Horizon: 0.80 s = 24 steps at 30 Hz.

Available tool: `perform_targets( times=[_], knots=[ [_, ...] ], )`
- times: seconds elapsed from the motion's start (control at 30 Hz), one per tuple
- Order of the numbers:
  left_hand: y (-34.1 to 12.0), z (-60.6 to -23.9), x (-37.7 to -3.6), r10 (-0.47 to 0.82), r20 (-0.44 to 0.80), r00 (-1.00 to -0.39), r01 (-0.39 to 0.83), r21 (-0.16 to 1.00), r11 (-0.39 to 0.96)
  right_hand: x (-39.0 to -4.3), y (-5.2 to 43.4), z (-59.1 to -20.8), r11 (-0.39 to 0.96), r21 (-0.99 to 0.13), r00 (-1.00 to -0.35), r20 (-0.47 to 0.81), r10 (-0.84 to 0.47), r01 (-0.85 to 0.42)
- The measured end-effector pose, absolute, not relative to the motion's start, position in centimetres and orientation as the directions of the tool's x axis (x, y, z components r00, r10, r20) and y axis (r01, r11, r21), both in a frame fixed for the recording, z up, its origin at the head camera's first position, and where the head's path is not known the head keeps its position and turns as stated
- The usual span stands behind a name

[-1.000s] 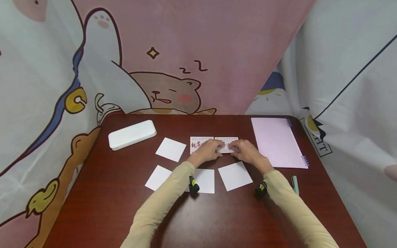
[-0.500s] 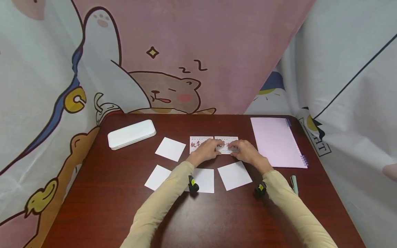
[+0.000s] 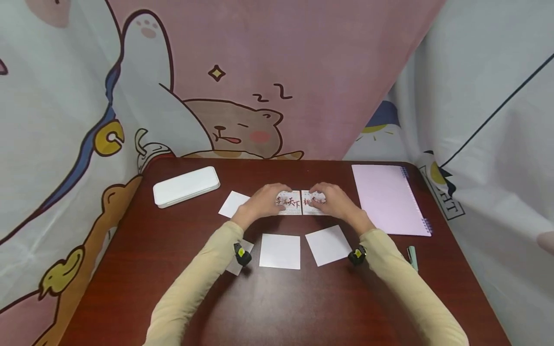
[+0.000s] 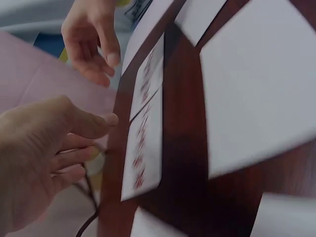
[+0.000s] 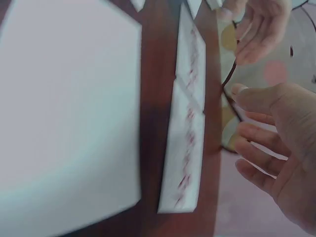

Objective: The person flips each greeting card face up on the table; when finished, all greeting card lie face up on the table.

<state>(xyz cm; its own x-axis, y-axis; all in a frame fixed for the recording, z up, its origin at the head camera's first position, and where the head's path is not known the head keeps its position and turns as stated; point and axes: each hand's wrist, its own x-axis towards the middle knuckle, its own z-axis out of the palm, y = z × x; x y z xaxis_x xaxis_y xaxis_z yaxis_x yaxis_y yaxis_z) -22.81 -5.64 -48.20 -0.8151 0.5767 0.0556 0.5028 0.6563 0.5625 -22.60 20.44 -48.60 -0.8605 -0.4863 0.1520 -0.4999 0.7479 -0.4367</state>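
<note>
Two white cards with red handwritten-style characters, the left card and the right card, lie side by side with a thin gap between them. My left hand hovers over the left card's outer side, fingers loosely curved and thumb apart. Over the right card's outer side is my right hand, posed much the same. In the left wrist view, the left hand appears raised off the cards and holds nothing. The right wrist view shows the right hand likewise apart from them.
Nearer the person lie several blank white cards, including a middle one and a right one. A white case is at the back left. A pink spiral notebook and a green pen lie at the right.
My hands have moved apart from the middle of the two printed cards, the left hand leftward and the right hand slightly. More of the red characters shows. The cards have not visibly shifted.
</note>
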Motion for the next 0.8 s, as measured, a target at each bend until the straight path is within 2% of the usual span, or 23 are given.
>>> perform_targets(
  times=[0.17, 0.37, 0.6, 0.8],
  knots=[
    [-9.5, -46.9, -23.4, 0.541, -0.046, -0.840, 0.434, 0.541, 0.720, -23.4, 17.2, -46.8, 0.759, -0.461, -0.874, 0.090, -0.477, -0.461],
    [-13.3, -46.3, -23.8, 0.504, -0.179, -0.845, 0.384, 0.453, 0.805, -24.3, 13.3, -45.6, 0.772, -0.454, -0.867, 0.004, -0.498, -0.445],
    [-15.8, -46.3, -24.0, 0.441, -0.321, -0.838, 0.307, 0.392, 0.868, -24.2, 8.3, -45.9, 0.792, -0.414, -0.854, -0.064, -0.516, -0.448],
    [-17.0, -46.9, -23.8, 0.441, -0.363, -0.821, 0.319, 0.349, 0.881, -23.1, 4.1, -47.4, 0.809, -0.332, -0.834, -0.102, -0.542, -0.485]
  ],
)
